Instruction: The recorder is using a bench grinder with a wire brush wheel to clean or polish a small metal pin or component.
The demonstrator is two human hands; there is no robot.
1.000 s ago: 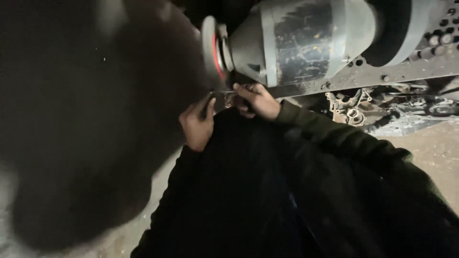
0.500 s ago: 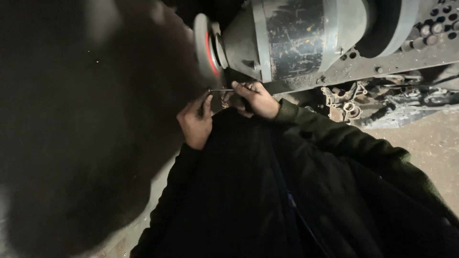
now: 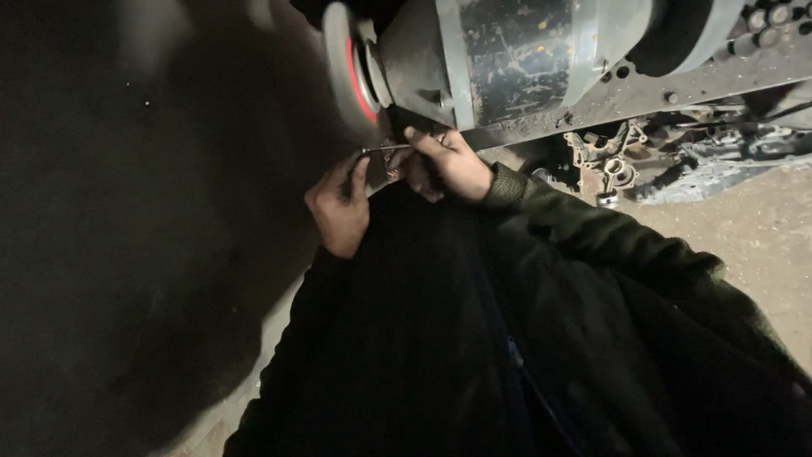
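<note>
Both hands pinch one thin metal rod: left hand clenched on its left end with thumb and forefinger, right hand grasping the right end, fingers curled over it.

Head view:
- Rod lies roughly level, between the two hands, right under the lower edge of a big grey cylindrical housing. Rod is too thin and dim to tell what kind of tool or pin it is.
- Right hand knuckles sit against the underside of the housing; forefinger points left along the rod.
- Left hand is lower and to the left, wrist bent up, thumb tip on the rod end.
- Round disc with a red ring sits on the left end of the housing, just above the left hand. Blurred, edge-on.
- Flat perforated metal beam runs right from the housing, with bolt heads along its upper right end.
- Cluster of rusty small fittings hangs below the beam, near the right forearm but apart from it.
- Both arms in dark sleeves; right sleeve looks olive at the cuff, and dark clothing fills the lower middle.
- Pale dusty ground at right.
- Left third is a dark, unreadable mass.
</note>
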